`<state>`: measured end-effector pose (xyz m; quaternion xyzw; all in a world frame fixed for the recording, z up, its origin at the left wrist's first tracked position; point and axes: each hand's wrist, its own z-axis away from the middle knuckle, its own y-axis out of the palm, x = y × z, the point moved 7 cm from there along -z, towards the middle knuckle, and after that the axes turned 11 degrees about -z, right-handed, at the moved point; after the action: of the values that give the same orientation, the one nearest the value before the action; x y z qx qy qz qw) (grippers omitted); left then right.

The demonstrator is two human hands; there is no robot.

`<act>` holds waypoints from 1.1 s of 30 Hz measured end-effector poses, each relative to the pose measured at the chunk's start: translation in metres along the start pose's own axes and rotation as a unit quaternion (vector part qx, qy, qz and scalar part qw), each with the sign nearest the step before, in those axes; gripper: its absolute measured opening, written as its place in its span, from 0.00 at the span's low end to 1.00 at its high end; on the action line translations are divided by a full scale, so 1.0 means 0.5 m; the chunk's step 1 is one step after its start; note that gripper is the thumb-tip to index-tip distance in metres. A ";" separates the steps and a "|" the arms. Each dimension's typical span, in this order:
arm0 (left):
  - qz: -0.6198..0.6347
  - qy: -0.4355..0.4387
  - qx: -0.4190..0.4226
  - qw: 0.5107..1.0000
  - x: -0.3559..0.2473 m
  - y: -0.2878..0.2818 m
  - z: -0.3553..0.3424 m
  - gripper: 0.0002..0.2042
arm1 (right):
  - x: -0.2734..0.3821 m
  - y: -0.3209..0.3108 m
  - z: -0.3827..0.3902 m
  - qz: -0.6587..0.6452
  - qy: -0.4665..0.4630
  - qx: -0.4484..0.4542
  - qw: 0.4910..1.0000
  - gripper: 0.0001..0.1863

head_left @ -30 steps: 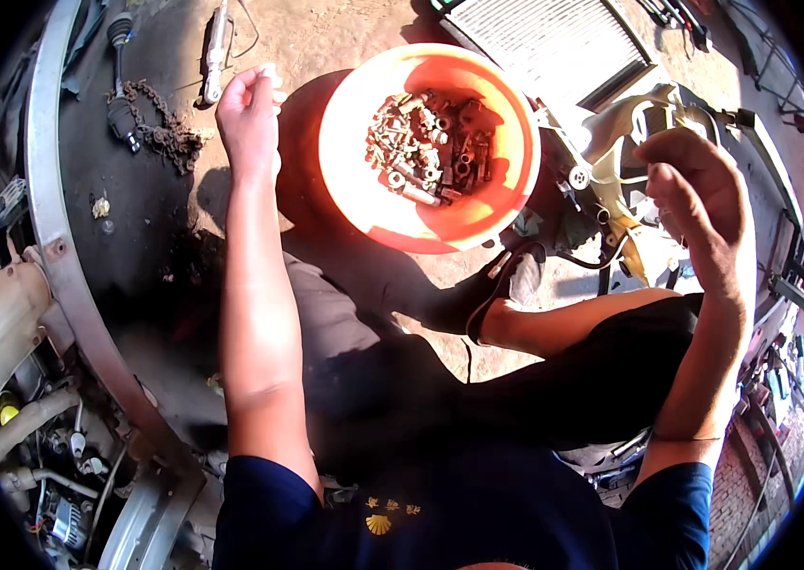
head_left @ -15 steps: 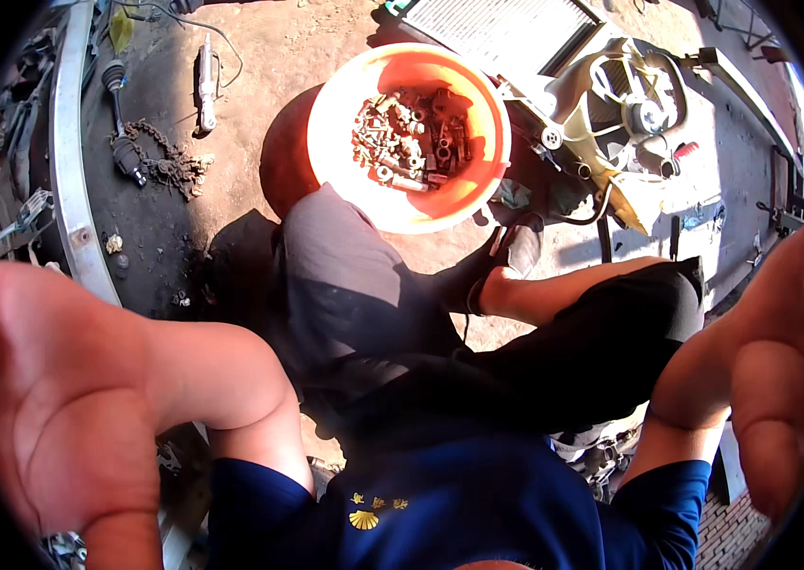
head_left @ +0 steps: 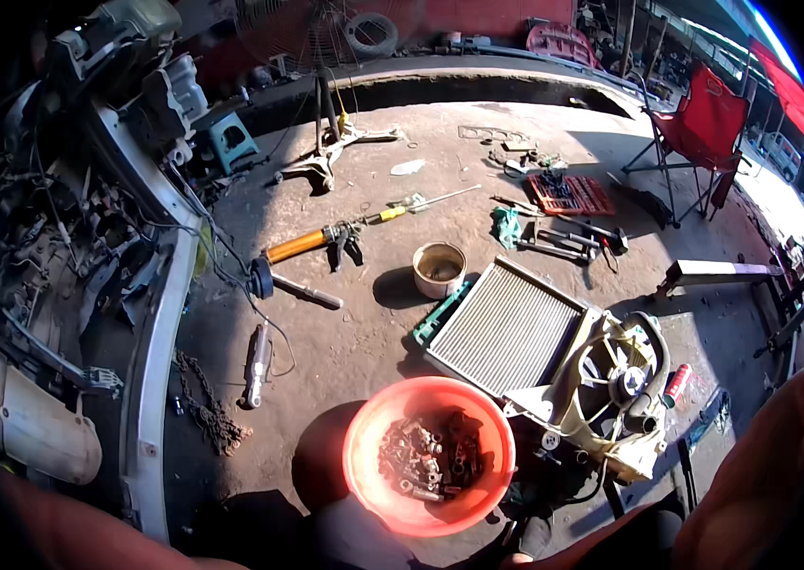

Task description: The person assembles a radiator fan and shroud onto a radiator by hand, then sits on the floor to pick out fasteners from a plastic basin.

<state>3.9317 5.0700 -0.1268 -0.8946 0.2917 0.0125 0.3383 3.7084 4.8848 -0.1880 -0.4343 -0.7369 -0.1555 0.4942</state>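
Note:
Part of my left hand or wrist (head_left: 69,513) shows as a dim, blurred shape at the lower left rim, its fingers hidden. My right hand (head_left: 787,437) is raised at the right rim, with the fingers out of sight. Whether either hand holds anything does not show. Between my arms stands an orange-red basin (head_left: 360,475) by my knees. Inside lie several loose metal parts (head_left: 430,456), like bolts and sockets. Right of the basin are a radiator (head_left: 507,323) and a whitish fan shroud (head_left: 625,380) with a black hose.
A metal beam (head_left: 150,456) with piled car parts runs along the left. On the floor lie a chain (head_left: 207,408), an orange-yellow long tool (head_left: 297,247), a small bucket (head_left: 439,271) and a red tool case (head_left: 573,193). A red folding chair (head_left: 706,114) stands at the far right.
The view has tilted up from my lap to the floor ahead, so the basin sits lower in it. Both hands now show less, nearer the lower and right rims.

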 end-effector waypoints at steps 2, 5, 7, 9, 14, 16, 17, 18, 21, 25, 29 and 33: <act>-0.024 0.003 -0.007 1.000 -0.003 -0.010 0.003 0.15 | 0.002 0.000 0.000 0.007 -0.017 -0.011 1.000 0.23; -0.055 0.017 -0.018 0.998 0.000 -0.022 -0.033 0.15 | 0.007 -0.020 -0.017 -0.002 -0.041 -0.038 0.998 0.23; -0.070 0.029 -0.046 0.996 -0.012 -0.038 -0.057 0.15 | 0.043 -0.040 -0.031 -0.001 -0.071 -0.062 0.996 0.23; -0.030 0.028 -0.143 0.989 0.011 -0.016 -0.056 0.15 | 0.088 -0.082 -0.030 0.067 -0.074 -0.082 0.992 0.23; 0.043 -0.335 -0.117 0.934 0.179 0.134 0.120 0.12 | 0.024 -0.107 0.011 0.021 0.005 -0.143 0.990 0.23; 0.080 -0.530 -0.007 0.844 0.269 0.227 0.309 0.07 | 0.027 -0.098 -0.002 0.010 0.062 -0.124 0.990 0.23; 0.092 -0.568 0.036 0.817 0.287 0.295 0.384 0.07 | 0.012 -0.097 -0.008 0.034 0.112 -0.084 0.990 0.23; 0.082 -0.571 0.086 0.812 0.283 0.364 0.434 0.07 | -0.005 -0.089 -0.015 0.115 0.138 0.020 0.984 0.20; 0.090 -0.525 0.335 0.777 0.211 0.516 0.532 0.14 | -0.113 -0.064 -0.006 0.125 0.235 0.240 0.934 0.21; -0.028 -0.450 0.560 0.695 0.124 0.618 0.708 0.26 | -0.229 -0.016 0.014 0.174 0.235 0.382 0.877 0.19; -0.081 -0.541 0.418 0.725 0.258 0.593 0.768 0.14 | -0.225 0.029 0.088 0.088 0.283 0.530 0.794 0.22; -0.030 -0.733 0.146 0.664 0.404 0.494 0.893 0.05 | -0.206 0.050 0.096 0.095 0.260 0.574 0.770 0.22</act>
<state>4.0465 5.0911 -0.6633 -0.5438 -0.0789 0.6113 0.5695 3.7138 4.8807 -0.3040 -0.0805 -0.4871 0.2377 0.8365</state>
